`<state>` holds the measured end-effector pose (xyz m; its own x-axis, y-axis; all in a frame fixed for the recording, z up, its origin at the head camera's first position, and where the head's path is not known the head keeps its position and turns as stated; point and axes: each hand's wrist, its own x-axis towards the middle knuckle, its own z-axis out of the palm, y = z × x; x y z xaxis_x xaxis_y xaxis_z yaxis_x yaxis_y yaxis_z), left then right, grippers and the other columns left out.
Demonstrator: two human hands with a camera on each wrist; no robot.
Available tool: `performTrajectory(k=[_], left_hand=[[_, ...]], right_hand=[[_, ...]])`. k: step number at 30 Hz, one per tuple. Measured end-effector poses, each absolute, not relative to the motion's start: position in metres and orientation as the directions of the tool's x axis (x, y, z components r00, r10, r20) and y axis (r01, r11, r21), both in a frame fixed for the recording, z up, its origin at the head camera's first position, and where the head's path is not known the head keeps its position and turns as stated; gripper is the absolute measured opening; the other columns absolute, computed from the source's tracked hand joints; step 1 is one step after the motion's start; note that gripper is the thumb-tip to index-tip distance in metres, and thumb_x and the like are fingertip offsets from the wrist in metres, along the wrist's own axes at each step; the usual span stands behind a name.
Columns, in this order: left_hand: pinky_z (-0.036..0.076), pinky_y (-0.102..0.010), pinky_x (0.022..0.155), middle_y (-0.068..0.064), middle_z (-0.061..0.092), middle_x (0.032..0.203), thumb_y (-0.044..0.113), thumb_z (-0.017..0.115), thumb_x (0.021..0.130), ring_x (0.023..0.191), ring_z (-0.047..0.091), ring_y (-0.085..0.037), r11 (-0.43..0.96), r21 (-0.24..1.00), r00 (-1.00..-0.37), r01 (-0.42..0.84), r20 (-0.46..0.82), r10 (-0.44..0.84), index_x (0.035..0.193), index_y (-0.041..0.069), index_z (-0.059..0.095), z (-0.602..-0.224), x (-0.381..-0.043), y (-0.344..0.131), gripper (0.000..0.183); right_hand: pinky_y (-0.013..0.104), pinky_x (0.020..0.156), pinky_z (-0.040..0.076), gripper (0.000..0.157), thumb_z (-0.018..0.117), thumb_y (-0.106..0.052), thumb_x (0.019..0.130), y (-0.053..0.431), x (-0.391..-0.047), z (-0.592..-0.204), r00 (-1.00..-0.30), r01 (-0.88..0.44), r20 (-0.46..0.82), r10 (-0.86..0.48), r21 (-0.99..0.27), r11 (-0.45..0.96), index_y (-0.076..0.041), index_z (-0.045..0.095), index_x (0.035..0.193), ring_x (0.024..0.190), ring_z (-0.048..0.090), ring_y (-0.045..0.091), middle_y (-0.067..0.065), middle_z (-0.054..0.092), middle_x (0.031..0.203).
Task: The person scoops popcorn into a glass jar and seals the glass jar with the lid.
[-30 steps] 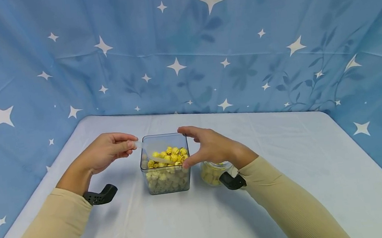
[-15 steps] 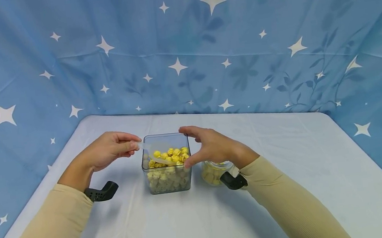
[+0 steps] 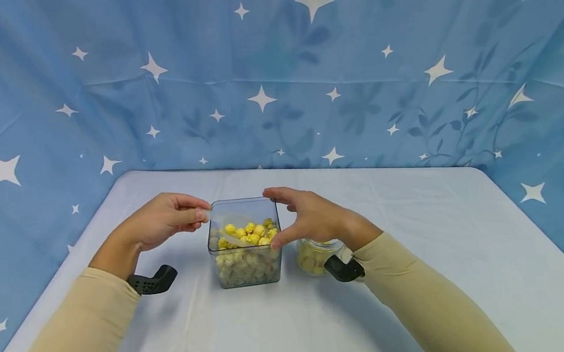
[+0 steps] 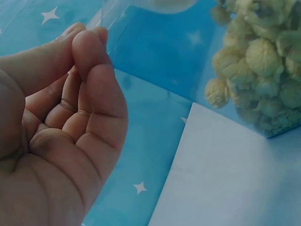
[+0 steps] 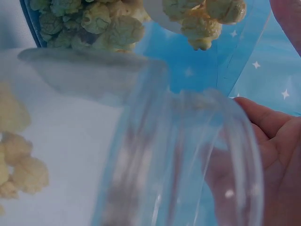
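Note:
A clear square container (image 3: 245, 248) holding yellow popcorn (image 3: 254, 238) stands on the table in the head view. My left hand (image 3: 169, 219) pinches the thin end of a translucent white spoon (image 3: 233, 238) at the container's back left corner. The spoon's bowl dips inside, among the popcorn. In the right wrist view, several pieces lie over the pale spoon bowl (image 5: 160, 16). My right hand (image 3: 315, 216) grips the container's right side, thumb at the front corner and a finger at the back corner.
A glass jar (image 3: 316, 257) with popcorn in it stands just right of the container, partly under my right wrist. A white cloth covers the table (image 3: 425, 241). Behind it hangs a blue curtain (image 3: 270, 73) with white stars.
My left hand has moved slightly right, closer to the container, and the spoon has shifted within the popcorn. The right hand keeps its place at the container's side.

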<state>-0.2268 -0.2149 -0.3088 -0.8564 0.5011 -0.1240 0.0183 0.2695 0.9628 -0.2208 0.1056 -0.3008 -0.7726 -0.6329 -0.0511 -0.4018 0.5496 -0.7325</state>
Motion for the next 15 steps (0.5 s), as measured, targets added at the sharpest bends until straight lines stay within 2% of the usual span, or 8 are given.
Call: performTrajectory(k=[8, 15], left_hand=[[0.053, -0.027, 0.085, -0.004, 0.065, 0.098, 0.006, 0.055, 0.104, 0.086, 0.060, -0.013, 0.244, 0.970, -0.876, -0.003, -0.121, 0.467, 0.136, -0.019, 0.046, -0.3139, -0.2272, -0.2158, 0.041], [0.053, -0.026, 0.085, -0.004, 0.065, 0.101, 0.008, 0.056, 0.104, 0.088, 0.061, -0.013, 0.235, 0.972, -0.896, -0.005, -0.108, 0.430, 0.137, -0.018, 0.046, -0.3165, -0.2289, -0.2203, 0.043]], right_hand=[[0.039, 0.116, 0.028, 0.102, 0.090, -0.030, 0.077, 0.1053, -0.2218, -0.3016, -0.778, -0.393, -0.052, -0.626, -0.737, 0.550, -0.010, 0.030, 0.158, 0.146, 0.030, 0.020, 0.002, 0.033, 0.160], [0.042, 0.114, 0.031, 0.101, 0.089, -0.027, 0.078, 0.1050, -0.2196, -0.3009, -0.779, -0.383, -0.064, -0.624, -0.740, 0.553, -0.012, 0.030, 0.158, 0.144, 0.033, 0.030, 0.001, 0.032, 0.160]])
